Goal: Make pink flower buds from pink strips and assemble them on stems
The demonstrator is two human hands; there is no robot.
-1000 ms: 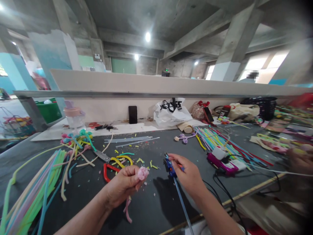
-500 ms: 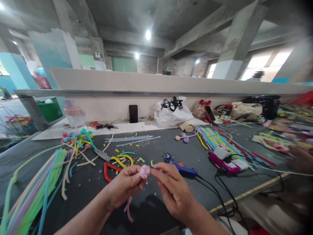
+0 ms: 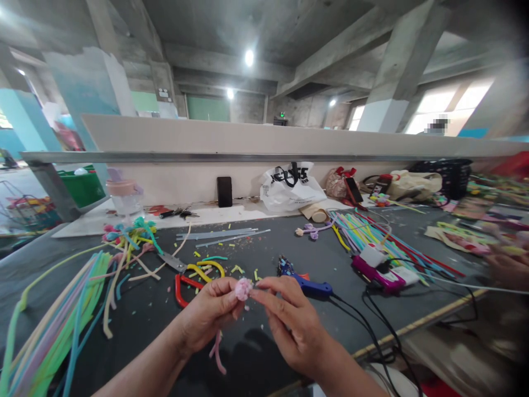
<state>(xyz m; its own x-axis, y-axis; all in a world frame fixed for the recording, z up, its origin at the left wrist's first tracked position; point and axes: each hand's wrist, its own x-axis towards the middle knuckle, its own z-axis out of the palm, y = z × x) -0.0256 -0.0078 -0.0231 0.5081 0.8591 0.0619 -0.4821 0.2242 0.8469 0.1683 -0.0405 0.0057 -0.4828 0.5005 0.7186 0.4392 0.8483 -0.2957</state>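
Between the thumb and fingers of my left hand (image 3: pixel 217 306) is a small pink flower (image 3: pixel 243 289) that looks made of fuzzy chenille stem. Its pink stem (image 3: pixel 217 355) hangs below that hand. My right hand (image 3: pixel 291 320) comes in from the right, its fingertips pinched together at the flower's edge; the thumb is mostly hidden. Just behind my hands lie scissors (image 3: pixel 176 263) with red and yellow handles. A blue glue gun (image 3: pixel 312 285) with a black cord rests beyond my right hand.
Bundles of coloured chenille stems lie at left (image 3: pixel 53 325) and right (image 3: pixel 372 237). A magenta power strip (image 3: pixel 382 275) with plugs and cords sits at right. Against the partition are a phone (image 3: pixel 224 192), a cup (image 3: pixel 124 196) and a white bag (image 3: pixel 289 190). Someone's hand (image 3: pixel 502 264) shows far right.
My hands and the pink flower stay almost in place, with the fingertips shifting only slightly. The view has moved a little. At far right, the other person's hand has moved.
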